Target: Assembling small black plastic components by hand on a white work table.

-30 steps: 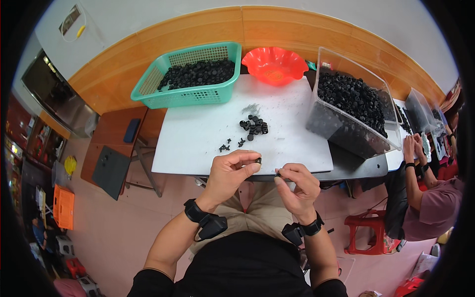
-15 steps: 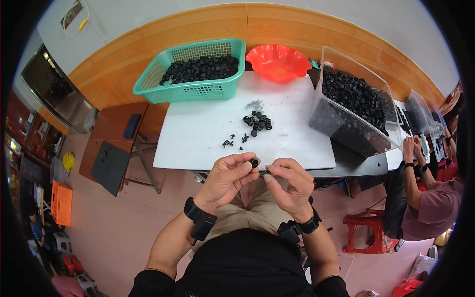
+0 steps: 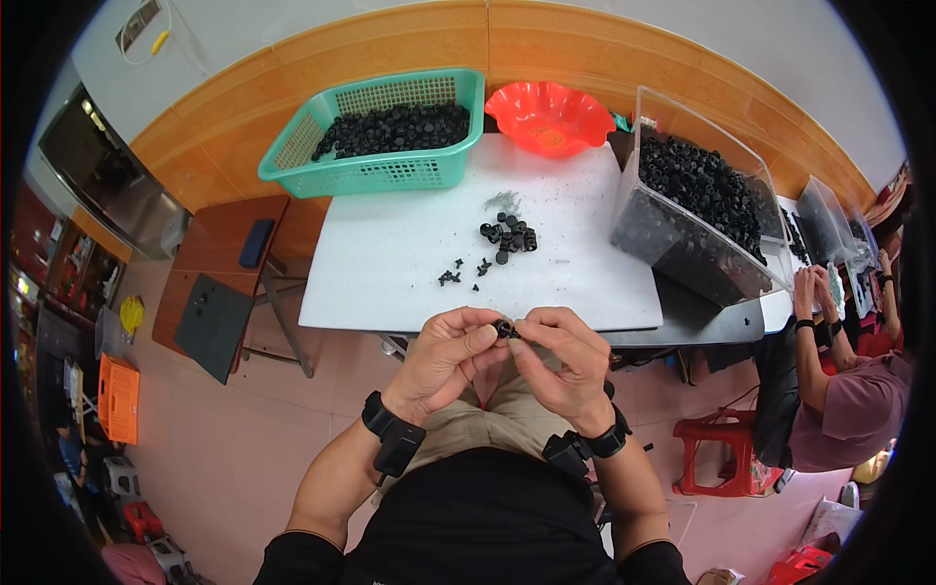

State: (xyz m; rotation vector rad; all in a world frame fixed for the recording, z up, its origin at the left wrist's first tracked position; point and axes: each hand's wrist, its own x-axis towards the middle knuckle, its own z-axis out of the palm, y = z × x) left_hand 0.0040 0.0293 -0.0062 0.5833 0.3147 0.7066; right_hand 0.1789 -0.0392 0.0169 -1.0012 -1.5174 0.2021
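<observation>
My left hand [image 3: 447,356] pinches a small round black plastic cap [image 3: 503,330] between thumb and fingers, just off the table's near edge. Against the cap, my right hand [image 3: 565,361] has its thumb and fingertips pressed together on a tiny dark piece, too small to make out. Ahead of both hands, a pile of black round caps [image 3: 514,237] lies on the white table pad [image 3: 380,253]. Several small black branched plastic pieces [image 3: 450,278] are scattered to the left of that pile. Behind the pile is a little heap of thin greyish pieces [image 3: 504,201].
A green basket [image 3: 370,179] of black parts stands back left, beside a red wavy-rimmed bowl [image 3: 551,119]. At right, a clear bin [image 3: 673,234] is full of black parts. A brown folding table [image 3: 210,263] stands left. Another person [image 3: 838,409] works at far right near a red stool [image 3: 717,453].
My right hand has moved left, bringing its fingertips from a small gap away to the black cap. My left hand stays almost in place, still holding the cap.
</observation>
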